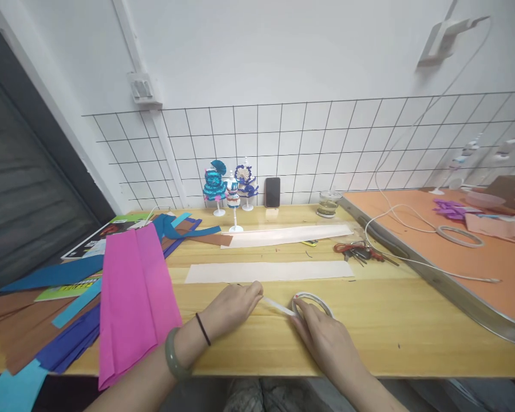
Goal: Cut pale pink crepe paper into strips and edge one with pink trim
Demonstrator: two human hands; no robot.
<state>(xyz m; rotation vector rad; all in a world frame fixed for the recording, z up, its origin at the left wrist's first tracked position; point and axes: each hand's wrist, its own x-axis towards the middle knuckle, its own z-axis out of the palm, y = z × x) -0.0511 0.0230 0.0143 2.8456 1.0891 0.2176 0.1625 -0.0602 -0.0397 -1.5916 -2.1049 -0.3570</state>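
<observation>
My left hand [234,309] pinches the free end of a narrow whitish strip of tape [278,306]. The strip runs taut to a roll of tape [320,298], whose ring my right hand [321,335] grips at its near left side. Both hands are over the wooden table, near its front. Just beyond them lies a long pale paper strip [268,272], flat and stretched from left to right. A second pale strip [292,233] lies farther back, its left end touching a brown piece.
Folded pink paper [133,297] and blue and brown sheets [38,320] cover the left side. Small decorated dress stands [234,197], a phone [273,192] and a glass container [328,203] are at the wall. Red-handled tools [360,250] and a white cable [438,269] lie right.
</observation>
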